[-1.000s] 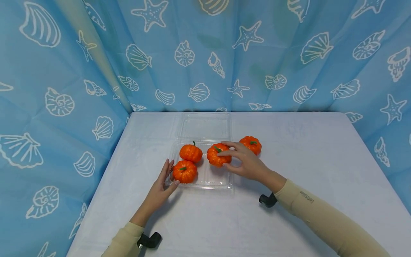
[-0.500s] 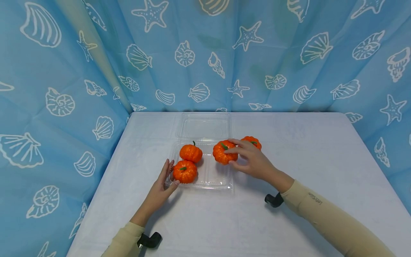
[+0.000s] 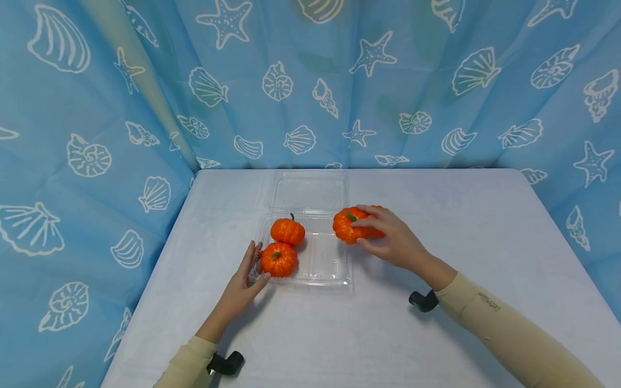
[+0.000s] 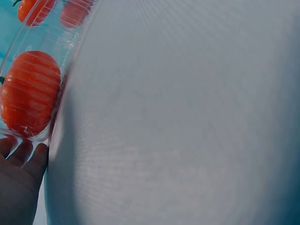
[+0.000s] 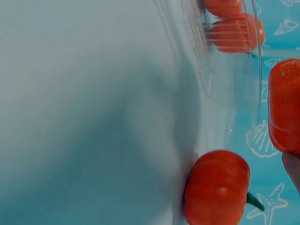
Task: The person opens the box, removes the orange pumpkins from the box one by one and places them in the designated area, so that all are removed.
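Across the table, a smooth white cloth [image 3: 485, 226] runs back to a blue curtain [image 3: 301, 97] printed with white seashells and starfish, which folds round on the left and right too. Middle of the cloth: a clear plastic clamshell box [image 3: 322, 269], its lid [image 3: 310, 191] laid back on the far side. Two small orange pumpkins fill its left half, the far pumpkin [image 3: 288, 231] with its stem up, the near pumpkin [image 3: 278, 260] right against it. Here's the left hand [image 3: 242, 293], fingers spread at the box's near left corner. And the right hand [image 3: 400, 242] is pinching a third pumpkin [image 3: 345, 226] between thumb and fingers, over the box's right edge!

Now compare the views. From the head, a fourth pumpkin is mostly hidden by that right hand; the right wrist has it almost whole, green stem and all, sitting on the cloth just outside the box. That same view puts the pinched pumpkin in the air, clear of the rim. Over at the left wrist, there's the ribbed side wall [image 4: 35, 89], orange showing through it, fingertips [image 4: 40, 152] right by its end.
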`<act>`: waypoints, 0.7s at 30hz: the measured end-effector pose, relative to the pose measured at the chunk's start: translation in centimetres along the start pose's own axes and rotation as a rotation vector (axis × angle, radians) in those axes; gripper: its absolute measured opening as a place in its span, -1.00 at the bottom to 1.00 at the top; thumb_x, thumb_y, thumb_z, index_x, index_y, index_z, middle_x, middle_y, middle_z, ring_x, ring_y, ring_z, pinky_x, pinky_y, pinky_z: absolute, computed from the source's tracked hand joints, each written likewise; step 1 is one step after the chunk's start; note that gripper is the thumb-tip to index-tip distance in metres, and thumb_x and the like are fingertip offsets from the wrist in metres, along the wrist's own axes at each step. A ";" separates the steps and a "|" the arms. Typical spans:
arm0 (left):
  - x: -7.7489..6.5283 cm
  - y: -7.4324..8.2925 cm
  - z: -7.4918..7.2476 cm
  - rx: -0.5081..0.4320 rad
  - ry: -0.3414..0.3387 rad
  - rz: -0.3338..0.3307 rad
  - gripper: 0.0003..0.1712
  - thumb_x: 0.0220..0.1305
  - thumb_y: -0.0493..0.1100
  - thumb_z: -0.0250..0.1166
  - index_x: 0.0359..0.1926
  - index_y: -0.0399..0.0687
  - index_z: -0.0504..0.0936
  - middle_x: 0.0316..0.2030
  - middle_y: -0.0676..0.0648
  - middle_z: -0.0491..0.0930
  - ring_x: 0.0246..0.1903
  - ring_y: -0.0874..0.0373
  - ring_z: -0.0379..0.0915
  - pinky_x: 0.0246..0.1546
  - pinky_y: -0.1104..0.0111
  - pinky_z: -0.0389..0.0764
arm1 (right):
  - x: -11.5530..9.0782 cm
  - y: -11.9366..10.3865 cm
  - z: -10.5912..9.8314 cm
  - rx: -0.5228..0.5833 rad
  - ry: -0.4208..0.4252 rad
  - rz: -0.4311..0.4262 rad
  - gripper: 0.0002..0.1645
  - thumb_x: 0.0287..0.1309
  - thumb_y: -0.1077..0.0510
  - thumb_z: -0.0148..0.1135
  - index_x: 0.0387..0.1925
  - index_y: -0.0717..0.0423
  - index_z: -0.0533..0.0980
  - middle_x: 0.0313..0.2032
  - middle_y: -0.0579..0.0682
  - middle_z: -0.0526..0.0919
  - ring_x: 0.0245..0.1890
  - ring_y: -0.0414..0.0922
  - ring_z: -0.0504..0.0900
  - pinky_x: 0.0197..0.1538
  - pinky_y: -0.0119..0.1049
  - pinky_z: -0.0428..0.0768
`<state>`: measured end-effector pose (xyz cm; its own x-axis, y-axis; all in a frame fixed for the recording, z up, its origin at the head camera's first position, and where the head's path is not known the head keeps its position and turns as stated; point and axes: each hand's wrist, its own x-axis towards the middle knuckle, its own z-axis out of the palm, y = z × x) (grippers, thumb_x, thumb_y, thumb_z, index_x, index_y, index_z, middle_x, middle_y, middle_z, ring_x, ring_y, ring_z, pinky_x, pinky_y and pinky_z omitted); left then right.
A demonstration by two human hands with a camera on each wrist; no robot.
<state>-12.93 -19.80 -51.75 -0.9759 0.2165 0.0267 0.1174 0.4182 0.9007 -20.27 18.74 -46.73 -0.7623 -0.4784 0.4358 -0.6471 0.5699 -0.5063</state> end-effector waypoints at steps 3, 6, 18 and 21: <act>0.0 0.1 0.0 -0.004 0.000 -0.003 0.05 0.43 -0.05 0.31 0.65 -0.06 -0.19 0.59 -0.04 0.04 0.54 -0.08 -0.01 0.47 -0.15 0.00 | -0.3 0.2 -0.5 -0.005 0.008 0.024 -0.57 0.13 0.16 0.49 0.07 -0.09 0.68 0.36 0.03 0.46 0.32 0.10 0.43 0.23 0.20 0.53; 0.0 0.1 0.0 -0.006 -0.003 -0.002 0.05 0.43 -0.05 0.31 0.65 -0.06 -0.20 0.59 -0.04 0.04 0.54 -0.08 -0.01 0.47 -0.14 0.00 | -0.7 0.5 -1.0 0.001 0.027 0.048 -0.56 0.12 0.18 0.50 0.06 -0.08 0.67 0.36 0.03 0.46 0.31 0.09 0.43 0.19 0.17 0.58; 0.0 -0.2 0.0 -0.009 0.001 0.005 0.03 0.44 -0.05 0.29 0.65 -0.06 -0.19 0.59 -0.03 0.02 0.55 -0.07 -0.04 0.49 -0.12 -0.04 | -2.1 2.4 -3.6 -0.054 0.065 0.116 -0.55 0.10 0.20 0.50 0.05 -0.03 0.62 0.38 0.06 0.44 0.34 0.11 0.40 0.24 0.23 0.51; 0.0 -0.2 0.0 -0.008 0.000 0.000 0.04 0.44 -0.04 0.30 0.65 -0.06 -0.19 0.59 -0.03 0.02 0.55 -0.06 -0.05 0.49 -0.11 -0.02 | -2.5 2.9 -4.2 -0.062 0.092 0.135 -0.54 0.09 0.24 0.49 0.06 0.01 0.61 0.39 0.08 0.43 0.35 0.13 0.39 0.24 0.25 0.50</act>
<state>-12.93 -19.87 -51.90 -0.9760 0.2161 0.0269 0.1160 0.4115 0.9040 -20.26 24.42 -46.14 -0.8369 -0.3333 0.4343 -0.5349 0.6667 -0.5190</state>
